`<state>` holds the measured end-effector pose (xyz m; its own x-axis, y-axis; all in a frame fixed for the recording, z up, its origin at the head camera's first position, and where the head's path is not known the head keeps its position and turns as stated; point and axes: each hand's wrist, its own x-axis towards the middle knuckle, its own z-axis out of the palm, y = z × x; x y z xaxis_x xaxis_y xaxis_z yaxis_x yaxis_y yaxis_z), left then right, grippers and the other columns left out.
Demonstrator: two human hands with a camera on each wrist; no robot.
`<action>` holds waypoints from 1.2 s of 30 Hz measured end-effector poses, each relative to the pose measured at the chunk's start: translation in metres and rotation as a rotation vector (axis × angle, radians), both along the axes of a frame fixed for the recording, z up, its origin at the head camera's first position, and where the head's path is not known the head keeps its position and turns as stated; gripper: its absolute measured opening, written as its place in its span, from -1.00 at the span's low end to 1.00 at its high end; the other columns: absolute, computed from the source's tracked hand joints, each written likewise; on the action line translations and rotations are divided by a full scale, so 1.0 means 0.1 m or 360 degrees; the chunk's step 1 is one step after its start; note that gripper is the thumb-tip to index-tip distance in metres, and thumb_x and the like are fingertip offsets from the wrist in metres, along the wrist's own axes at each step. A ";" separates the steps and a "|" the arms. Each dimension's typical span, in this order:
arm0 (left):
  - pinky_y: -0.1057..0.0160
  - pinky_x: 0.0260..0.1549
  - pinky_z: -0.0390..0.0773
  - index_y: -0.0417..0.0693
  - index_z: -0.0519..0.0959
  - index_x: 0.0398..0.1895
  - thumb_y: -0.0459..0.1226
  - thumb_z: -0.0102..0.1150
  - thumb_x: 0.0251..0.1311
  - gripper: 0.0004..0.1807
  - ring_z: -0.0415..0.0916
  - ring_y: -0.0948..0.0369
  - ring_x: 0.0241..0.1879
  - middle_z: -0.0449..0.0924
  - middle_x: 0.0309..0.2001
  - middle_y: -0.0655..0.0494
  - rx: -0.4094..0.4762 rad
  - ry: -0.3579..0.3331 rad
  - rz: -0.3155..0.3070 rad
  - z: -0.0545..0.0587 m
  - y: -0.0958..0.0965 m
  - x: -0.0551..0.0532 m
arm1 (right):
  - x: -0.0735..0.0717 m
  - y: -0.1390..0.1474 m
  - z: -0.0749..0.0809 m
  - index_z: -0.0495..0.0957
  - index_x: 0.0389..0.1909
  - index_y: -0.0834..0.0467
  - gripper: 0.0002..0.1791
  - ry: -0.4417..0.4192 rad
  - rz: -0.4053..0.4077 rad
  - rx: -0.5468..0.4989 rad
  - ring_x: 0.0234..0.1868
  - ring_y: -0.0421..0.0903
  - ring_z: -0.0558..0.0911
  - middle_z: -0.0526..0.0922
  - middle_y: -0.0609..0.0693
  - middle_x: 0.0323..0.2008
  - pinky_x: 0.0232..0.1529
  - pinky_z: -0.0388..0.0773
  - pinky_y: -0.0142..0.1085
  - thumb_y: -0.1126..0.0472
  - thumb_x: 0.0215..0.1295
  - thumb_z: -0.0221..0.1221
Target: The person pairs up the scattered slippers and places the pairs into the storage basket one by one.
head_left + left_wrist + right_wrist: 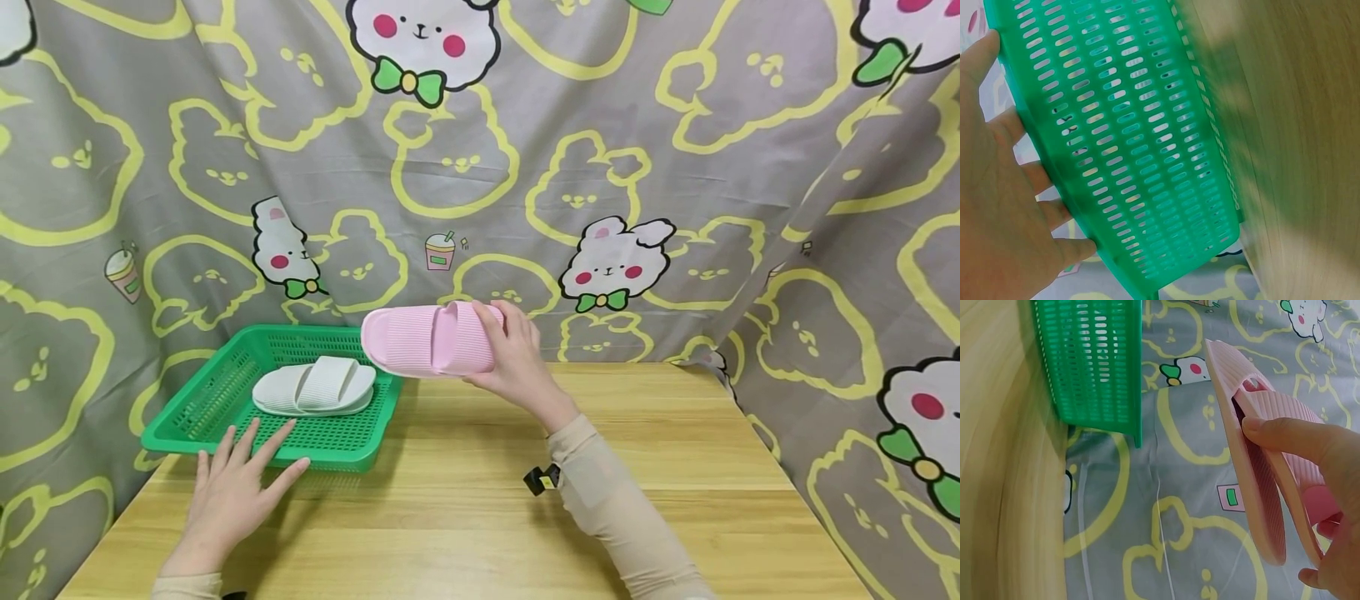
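Note:
In the head view, my right hand (517, 358) grips a pair of pink slippers (408, 342) by one end, up above the table beside the basket. Seen from the right wrist, the two pink slippers (1242, 472) lie against each other, thumb on one side and fingers partly hidden behind. A green plastic basket (337, 460) stands at the left, with white slippers (322, 387) lying inside it. My left hand (232, 492) has its fingers spread over the near rim; the left wrist view has the fingertips along the edge of the slotted basket wall (1035, 112).
The wooden table (465, 533) spreads under and to the right of the basket. A grey curtain (480, 225) printed with cartoon animals hangs close behind the table and along both sides. A small black piece (540, 479) shows at the right wrist.

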<state>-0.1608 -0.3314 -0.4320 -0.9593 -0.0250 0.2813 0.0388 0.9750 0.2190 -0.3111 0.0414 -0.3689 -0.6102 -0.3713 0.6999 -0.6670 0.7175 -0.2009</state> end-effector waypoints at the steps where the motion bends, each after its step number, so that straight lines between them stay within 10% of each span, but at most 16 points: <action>1: -0.43 0.10 -0.50 0.46 -0.02 0.35 0.27 -0.13 0.10 -0.27 -0.39 -0.27 0.35 -0.05 0.36 -0.26 -0.0001 0.0002 0.0000 0.00 0.00 0.00 | 0.00 -0.02 0.00 0.02 0.32 -0.13 0.14 -0.0004 -0.0005 0.0003 0.24 0.02 0.11 0.14 0.12 0.20 0.20 0.08 0.08 -0.21 -0.37 0.40; 36: -0.40 0.12 -0.53 0.49 -0.06 0.35 0.29 -0.14 0.09 -0.26 -0.42 -0.24 0.36 -0.07 0.37 -0.22 -0.0010 0.0031 0.0014 -0.03 -0.01 0.00 | -0.03 -0.52 0.14 0.01 0.32 -0.15 0.19 -0.0054 -0.0063 0.0085 0.22 -0.01 0.14 0.16 0.08 0.19 0.18 0.10 0.01 -0.23 -0.44 0.42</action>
<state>-0.1608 -0.3327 -0.4351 -0.9535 -0.0318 0.2998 0.0341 0.9766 0.2121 -0.3145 -0.0108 -0.3551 -0.6481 -0.3827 0.6584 -0.6312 0.7537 -0.1833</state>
